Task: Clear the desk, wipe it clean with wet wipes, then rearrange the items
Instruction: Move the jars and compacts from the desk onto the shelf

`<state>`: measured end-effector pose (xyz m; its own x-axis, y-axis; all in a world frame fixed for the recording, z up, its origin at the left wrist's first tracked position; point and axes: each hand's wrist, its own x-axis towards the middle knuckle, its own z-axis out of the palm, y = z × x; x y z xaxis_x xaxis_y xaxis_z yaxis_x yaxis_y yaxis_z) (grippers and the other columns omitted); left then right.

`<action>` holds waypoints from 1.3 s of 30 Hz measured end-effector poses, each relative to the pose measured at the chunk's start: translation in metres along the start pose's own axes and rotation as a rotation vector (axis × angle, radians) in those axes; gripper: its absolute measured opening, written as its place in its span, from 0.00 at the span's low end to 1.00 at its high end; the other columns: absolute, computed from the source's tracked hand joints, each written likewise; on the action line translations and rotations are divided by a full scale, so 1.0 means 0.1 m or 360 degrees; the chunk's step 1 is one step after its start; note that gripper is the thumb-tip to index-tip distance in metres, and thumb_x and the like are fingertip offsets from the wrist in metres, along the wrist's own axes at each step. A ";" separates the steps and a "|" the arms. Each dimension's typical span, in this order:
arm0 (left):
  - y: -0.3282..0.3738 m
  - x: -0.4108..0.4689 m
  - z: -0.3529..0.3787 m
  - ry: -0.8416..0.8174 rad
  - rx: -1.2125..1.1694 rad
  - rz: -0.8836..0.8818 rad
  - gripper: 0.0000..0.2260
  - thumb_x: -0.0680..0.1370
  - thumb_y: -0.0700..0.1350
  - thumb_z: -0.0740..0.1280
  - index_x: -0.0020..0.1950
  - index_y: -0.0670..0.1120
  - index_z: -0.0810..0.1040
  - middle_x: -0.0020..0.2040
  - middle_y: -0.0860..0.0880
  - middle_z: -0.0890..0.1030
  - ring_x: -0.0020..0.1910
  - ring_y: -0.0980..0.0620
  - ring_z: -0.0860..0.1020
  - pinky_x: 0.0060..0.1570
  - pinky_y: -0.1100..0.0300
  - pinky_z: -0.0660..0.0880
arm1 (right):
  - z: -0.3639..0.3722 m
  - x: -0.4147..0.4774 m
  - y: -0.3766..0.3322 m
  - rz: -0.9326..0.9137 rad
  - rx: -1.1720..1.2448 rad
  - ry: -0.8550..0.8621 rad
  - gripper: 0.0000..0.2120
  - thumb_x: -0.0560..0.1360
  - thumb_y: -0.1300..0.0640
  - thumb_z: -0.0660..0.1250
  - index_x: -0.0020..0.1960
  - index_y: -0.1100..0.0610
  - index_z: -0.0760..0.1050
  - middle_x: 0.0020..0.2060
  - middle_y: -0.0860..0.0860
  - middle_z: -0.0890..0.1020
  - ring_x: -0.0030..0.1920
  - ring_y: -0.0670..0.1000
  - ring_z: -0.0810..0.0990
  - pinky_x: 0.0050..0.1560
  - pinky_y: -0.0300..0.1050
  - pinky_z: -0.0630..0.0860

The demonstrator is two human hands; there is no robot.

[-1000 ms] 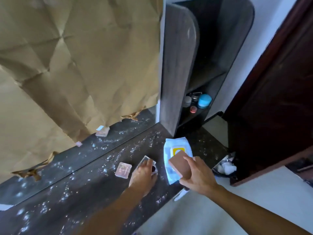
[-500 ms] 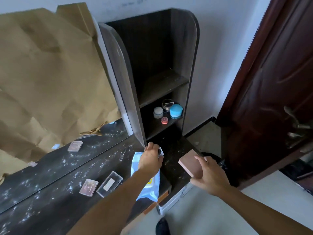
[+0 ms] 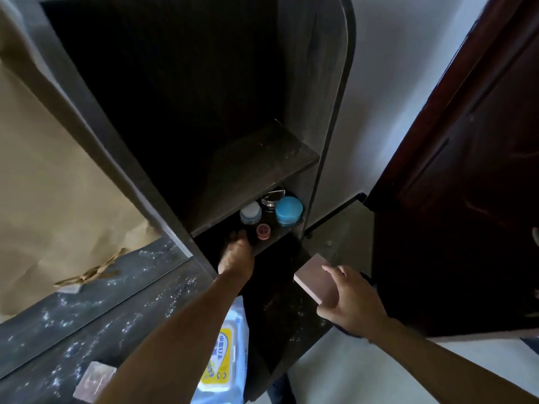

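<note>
A pack of wet wipes [image 3: 223, 357] lies nearest on the dark speckled table [image 3: 58, 339], partly hidden under the left forearm. A small clear pink case [image 3: 94, 381] lies to its left. The right hand [image 3: 354, 301] is closed around a flat pink box [image 3: 316, 282] held above the table's right end. The left hand [image 3: 236, 256] is stretched into the lower shelf [image 3: 280, 233]; its grip cannot be told. Beyond it, 4 small jars are seen, among them a blue-lidded jar [image 3: 288, 210].

desk [image 3: 87, 330]: dark, white speckles
wipes pack [image 3: 224, 354]: pale blue, yellow label
box [image 3: 313, 282]: pink
far jar [image 3: 288, 210]: blue
paper [image 3: 58, 185]: brown
</note>
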<state>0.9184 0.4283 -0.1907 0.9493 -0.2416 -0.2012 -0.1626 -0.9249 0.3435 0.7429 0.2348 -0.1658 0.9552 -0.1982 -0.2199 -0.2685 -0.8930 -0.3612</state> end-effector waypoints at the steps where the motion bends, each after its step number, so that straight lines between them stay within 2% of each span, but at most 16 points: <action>1: -0.01 0.06 0.02 0.0012 0.0035 -0.0002 0.18 0.78 0.37 0.59 0.67 0.41 0.66 0.65 0.41 0.70 0.63 0.41 0.71 0.61 0.51 0.68 | 0.00 0.06 0.03 -0.0003 0.0009 -0.0006 0.40 0.64 0.37 0.67 0.72 0.49 0.60 0.62 0.49 0.70 0.60 0.51 0.70 0.56 0.46 0.74; 7: 0.00 0.20 0.06 0.0111 0.0079 -0.0017 0.20 0.77 0.42 0.64 0.69 0.44 0.66 0.66 0.42 0.70 0.64 0.42 0.69 0.62 0.52 0.68 | -0.01 0.36 0.19 -0.0103 0.0077 0.0004 0.38 0.61 0.40 0.67 0.69 0.50 0.65 0.58 0.49 0.72 0.57 0.52 0.73 0.54 0.46 0.73; 10: 0.06 0.04 0.05 0.0142 0.0002 -0.0099 0.24 0.76 0.40 0.63 0.71 0.44 0.64 0.67 0.42 0.67 0.65 0.41 0.68 0.60 0.49 0.70 | -0.06 0.49 0.26 -0.0200 0.0087 0.0028 0.38 0.59 0.40 0.66 0.68 0.50 0.67 0.57 0.49 0.74 0.55 0.53 0.74 0.52 0.47 0.74; 13: 0.16 -0.24 0.00 0.0320 -0.0009 -0.0132 0.23 0.72 0.38 0.64 0.67 0.42 0.68 0.61 0.40 0.71 0.59 0.39 0.71 0.56 0.48 0.71 | -0.16 0.58 0.29 -0.0366 0.0099 0.0031 0.38 0.59 0.40 0.66 0.67 0.50 0.68 0.55 0.50 0.73 0.55 0.53 0.74 0.51 0.48 0.75; 17: 0.25 -0.67 -0.04 0.0546 -0.0105 -0.0217 0.18 0.71 0.39 0.66 0.60 0.40 0.74 0.54 0.40 0.75 0.52 0.38 0.74 0.50 0.47 0.73 | -0.42 0.66 0.24 -0.0665 0.0122 0.0043 0.37 0.59 0.39 0.65 0.67 0.50 0.68 0.54 0.48 0.73 0.56 0.52 0.72 0.52 0.45 0.70; 21: 0.29 -1.03 -0.20 0.0816 -0.0241 -0.0415 0.15 0.72 0.40 0.67 0.59 0.42 0.75 0.53 0.43 0.77 0.52 0.40 0.77 0.44 0.49 0.74 | -0.80 0.68 0.02 -0.0963 0.0347 0.0161 0.36 0.60 0.42 0.66 0.65 0.54 0.71 0.57 0.50 0.74 0.57 0.53 0.74 0.54 0.49 0.75; 27: 0.23 -1.28 -0.77 0.1186 -0.0458 -0.0548 0.12 0.75 0.40 0.66 0.58 0.42 0.73 0.53 0.44 0.79 0.48 0.41 0.79 0.45 0.49 0.76 | -1.41 0.78 -0.67 -0.1297 0.0514 0.0364 0.33 0.62 0.39 0.66 0.65 0.47 0.68 0.58 0.47 0.73 0.55 0.49 0.74 0.48 0.45 0.75; 30: 0.17 -1.31 -1.04 0.1171 -0.0533 -0.0478 0.14 0.77 0.39 0.63 0.63 0.42 0.71 0.52 0.43 0.81 0.47 0.41 0.80 0.47 0.51 0.76 | -1.56 1.00 -1.12 -0.1307 0.0420 0.0389 0.33 0.62 0.37 0.65 0.65 0.47 0.67 0.57 0.49 0.72 0.53 0.51 0.75 0.46 0.43 0.71; 33: 0.14 -1.32 -1.22 0.1003 -0.0541 -0.0384 0.16 0.78 0.39 0.61 0.66 0.43 0.70 0.53 0.43 0.82 0.50 0.41 0.80 0.49 0.51 0.76 | -1.53 1.21 -1.49 -0.1175 0.0269 0.0349 0.33 0.63 0.38 0.66 0.64 0.49 0.68 0.56 0.53 0.73 0.54 0.57 0.74 0.47 0.47 0.73; 36: 0.13 -1.29 -1.32 0.0911 -0.0534 -0.0319 0.15 0.78 0.39 0.60 0.65 0.43 0.72 0.52 0.44 0.83 0.51 0.41 0.80 0.49 0.52 0.75 | -1.41 1.30 -1.73 -0.1069 0.0098 0.0392 0.30 0.64 0.37 0.66 0.61 0.52 0.69 0.54 0.56 0.72 0.53 0.59 0.73 0.46 0.49 0.73; 39: 0.07 -1.25 -1.38 0.0891 -0.0534 -0.0282 0.13 0.79 0.40 0.60 0.63 0.44 0.73 0.51 0.45 0.84 0.50 0.42 0.80 0.46 0.54 0.74 | -1.32 1.29 -1.88 -0.1065 0.0045 0.0412 0.30 0.68 0.34 0.64 0.61 0.53 0.71 0.57 0.56 0.72 0.56 0.59 0.71 0.48 0.50 0.73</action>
<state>0.8355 0.4928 -0.0364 0.9648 0.1773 0.1941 0.0147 -0.7736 0.6335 0.9330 0.3243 -0.0069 0.9140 0.2957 0.2779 0.3856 -0.8463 -0.3676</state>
